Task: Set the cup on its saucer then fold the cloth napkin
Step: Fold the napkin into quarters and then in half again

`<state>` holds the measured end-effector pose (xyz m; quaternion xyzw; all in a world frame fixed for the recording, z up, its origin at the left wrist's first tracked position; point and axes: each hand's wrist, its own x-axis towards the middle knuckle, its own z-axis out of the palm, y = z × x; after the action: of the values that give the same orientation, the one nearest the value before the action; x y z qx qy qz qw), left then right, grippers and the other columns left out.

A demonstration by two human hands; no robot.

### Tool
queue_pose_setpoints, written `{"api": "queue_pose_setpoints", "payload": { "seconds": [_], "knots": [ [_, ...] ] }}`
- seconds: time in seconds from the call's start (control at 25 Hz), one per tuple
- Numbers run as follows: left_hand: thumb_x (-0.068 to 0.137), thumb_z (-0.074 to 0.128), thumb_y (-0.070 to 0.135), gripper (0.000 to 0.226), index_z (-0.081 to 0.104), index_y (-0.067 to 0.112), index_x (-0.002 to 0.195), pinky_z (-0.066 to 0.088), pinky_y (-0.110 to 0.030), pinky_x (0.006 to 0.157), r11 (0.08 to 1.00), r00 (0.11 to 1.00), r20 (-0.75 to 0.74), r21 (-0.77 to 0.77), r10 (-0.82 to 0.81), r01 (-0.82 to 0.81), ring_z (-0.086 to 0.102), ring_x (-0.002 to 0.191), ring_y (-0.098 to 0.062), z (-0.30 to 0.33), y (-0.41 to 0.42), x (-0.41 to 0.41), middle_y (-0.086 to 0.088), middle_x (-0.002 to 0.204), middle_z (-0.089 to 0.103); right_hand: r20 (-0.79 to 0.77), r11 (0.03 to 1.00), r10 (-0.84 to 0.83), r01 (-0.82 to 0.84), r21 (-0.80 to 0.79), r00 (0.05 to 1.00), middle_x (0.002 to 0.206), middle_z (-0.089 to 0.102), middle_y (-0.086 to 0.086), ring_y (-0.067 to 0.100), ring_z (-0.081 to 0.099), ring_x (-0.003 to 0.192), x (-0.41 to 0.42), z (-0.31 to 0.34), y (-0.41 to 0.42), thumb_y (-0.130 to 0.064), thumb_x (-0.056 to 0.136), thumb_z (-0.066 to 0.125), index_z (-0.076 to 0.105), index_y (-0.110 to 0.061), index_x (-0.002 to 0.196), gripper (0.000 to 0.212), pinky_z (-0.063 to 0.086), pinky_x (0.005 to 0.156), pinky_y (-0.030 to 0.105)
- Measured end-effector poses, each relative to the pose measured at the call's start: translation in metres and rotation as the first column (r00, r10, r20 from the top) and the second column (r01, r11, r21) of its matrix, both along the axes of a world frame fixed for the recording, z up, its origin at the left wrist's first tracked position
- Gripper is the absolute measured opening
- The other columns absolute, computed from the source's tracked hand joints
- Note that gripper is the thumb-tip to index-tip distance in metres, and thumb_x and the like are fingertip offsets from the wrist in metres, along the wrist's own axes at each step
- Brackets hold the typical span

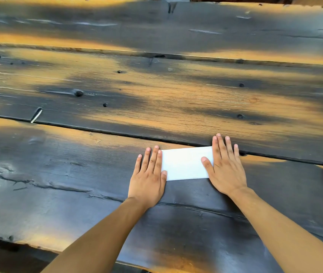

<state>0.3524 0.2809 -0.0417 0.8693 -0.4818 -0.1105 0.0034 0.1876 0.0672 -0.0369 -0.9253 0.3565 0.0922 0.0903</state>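
Fingers [152,160] of the left hand [148,178] lie flat and straight, gripping nothing, pressing the left end of the folded white cloth napkin [185,163]. The right hand [224,170] is spread flat on its right end. The napkin lies on the dark wooden desk [77,174].

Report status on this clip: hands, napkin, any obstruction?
Left hand and right hand flat, fingers spread, pressing the napkin's ends. Napkin folded to a white rectangle on the wooden table. Nothing in the way; cup and saucer not identifiable.
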Motion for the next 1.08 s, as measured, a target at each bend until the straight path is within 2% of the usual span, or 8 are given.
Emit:
{"api": "queue_pose_setpoints", "payload": {
  "seconds": [0.12,0.36,0.52,0.64,0.76,0.92,1.0,1.08],
  "knots": [
    [0.106,0.009,0.042,0.065,-0.006,0.008,0.159,0.008,-0.048,0.126,1.0,1.0,-0.005,0.013,0.001,-0.001,-0.011,0.156,-0.025,0.002,0.0,0.0,-0.006,0.169,-0.01,-0.033,0.998,-0.067,0.066,-0.012,0.997,0.168,-0.011,0.005,0.032,-0.018,0.153,0.007,0.012,0.009,-0.058,0.1,0.005,-0.005,-0.012,0.159,0.075,-0.004,0.124,0.053],
    [0.106,0.009,0.043,0.065,-0.005,0.009,0.16,0.002,-0.046,0.127,1.0,0.999,-0.033,0.019,-0.003,0.004,-0.012,0.156,-0.024,0.002,0.0,0.001,-0.005,0.169,-0.01,0.175,0.998,-0.021,0.01,0.065,0.984,0.169,0.003,0.01,0.032,-0.009,0.155,0.051,0.021,0.074,-0.046,0.102,0.024,0.012,-0.012,0.159,0.068,-0.005,0.125,0.049],
    [0.104,0.004,0.047,0.063,-0.012,0.022,0.159,-0.003,-0.042,0.127,0.999,0.994,-0.11,0.029,-0.026,0.03,-0.02,0.154,-0.018,0.006,0.003,0.013,0.003,0.167,-0.018,0.048,0.99,0.123,-0.126,0.066,0.991,0.168,-0.009,0.004,0.023,-0.015,0.154,0.01,0.01,0.068,-0.051,0.104,0.019,-0.001,-0.016,0.16,0.069,-0.001,0.126,0.046],
    [0.103,0.003,0.052,0.061,-0.015,0.032,0.158,-0.008,-0.04,0.126,0.998,0.994,-0.112,0.066,-0.01,0.017,-0.019,0.154,-0.02,0.013,-0.004,0.011,0.0,0.167,-0.019,0.001,0.981,0.185,-0.184,0.063,0.983,0.168,-0.005,0.003,0.021,-0.011,0.155,-0.032,0.015,0.063,-0.055,0.102,0.018,0.001,-0.013,0.16,0.073,0.001,0.125,0.041],
    [0.103,0.022,0.054,0.066,0.007,0.026,0.161,0.002,-0.043,0.127,0.995,0.991,-0.114,0.079,0.075,-0.066,-0.002,0.156,-0.026,0.025,-0.021,0.004,-0.006,0.17,0.003,-0.004,0.985,0.15,-0.149,0.082,0.989,0.167,0.015,0.009,0.026,0.014,0.155,-0.065,0.026,0.073,-0.052,0.098,0.034,0.022,-0.008,0.158,0.075,0.015,0.122,0.041],
    [0.097,0.053,0.047,0.063,0.041,0.01,0.147,0.026,-0.046,0.118,0.976,0.971,-0.1,0.013,0.217,-0.217,0.035,0.142,-0.033,0.045,-0.045,-0.005,-0.015,0.152,0.039,0.003,0.978,0.174,-0.173,0.119,0.985,0.155,0.041,0.012,0.031,0.051,0.129,-0.085,0.043,0.087,-0.058,0.085,0.05,0.048,-0.01,0.145,0.077,0.046,0.101,0.045],
    [0.091,0.064,0.032,0.048,0.056,0.007,0.131,0.041,-0.046,0.104,0.972,0.975,-0.08,-0.09,0.209,-0.216,0.052,0.12,-0.036,0.057,-0.055,-0.02,-0.016,0.134,0.053,-0.007,0.979,0.133,-0.13,0.154,0.991,0.15,0.043,0.009,0.03,0.052,0.122,-0.087,0.05,0.092,-0.062,0.084,0.047,0.05,-0.014,0.141,0.075,0.049,0.096,0.044],
    [0.081,0.071,0.009,0.03,0.067,0.005,0.11,0.048,-0.044,0.077,0.96,0.999,-0.026,-0.277,0.041,-0.046,0.06,0.09,-0.037,0.059,-0.05,-0.041,-0.016,0.109,0.063,0.048,0.973,0.056,-0.066,0.222,0.997,0.148,0.042,0.005,0.028,0.047,0.123,-0.083,0.055,0.092,-0.052,0.091,0.042,0.052,-0.017,0.139,0.06,0.048,0.099,0.043]
  ]
}}
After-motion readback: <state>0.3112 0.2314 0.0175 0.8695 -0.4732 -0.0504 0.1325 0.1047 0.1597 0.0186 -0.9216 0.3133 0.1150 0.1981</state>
